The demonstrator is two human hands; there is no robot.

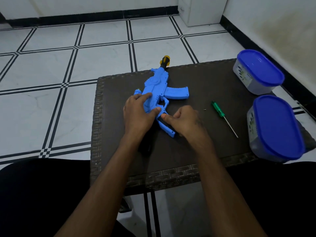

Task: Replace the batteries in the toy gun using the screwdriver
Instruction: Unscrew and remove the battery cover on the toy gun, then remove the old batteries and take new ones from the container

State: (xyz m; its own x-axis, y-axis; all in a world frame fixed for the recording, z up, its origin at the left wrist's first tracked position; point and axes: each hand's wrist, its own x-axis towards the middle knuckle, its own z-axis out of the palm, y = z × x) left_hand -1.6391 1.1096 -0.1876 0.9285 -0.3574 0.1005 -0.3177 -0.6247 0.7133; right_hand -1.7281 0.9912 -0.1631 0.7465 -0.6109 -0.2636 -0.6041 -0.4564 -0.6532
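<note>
Blue moulded-plastic toy gun [159, 93] with a yellow-and-black muzzle tip: lies flat on the dark woven-textured tabletop [196, 147], muzzle overhanging the far edge, grip toward the person. Left hand [138, 113]: spread over the rear body, fingers straight and pressing it down, thumb near the trigger guard. Right hand [183, 121]: at the grip, fingers loosely curled with fingertips against the dark opening there; whether it pinches a cover or a battery cannot be told. Green translucent-handled screwdriver with a thin steel shaft [223, 118]: set down to the right, untouched. Small dark screw [204, 109]: loose on the tabletop, just left of the screwdriver handle. Two clear oval containers with blue lids [259, 68] [277, 127]: along the right edge, the nearer one partly overhanging the corner. Risks, as judged: the loose screw may be swept off onto the tiled floor by a passing forearm; the nearer container could tip if knocked; the gun could pivot or slide toward the far edge should the left hand ease while the right works at the grip; batteries may be seated the wrong way round.
</note>
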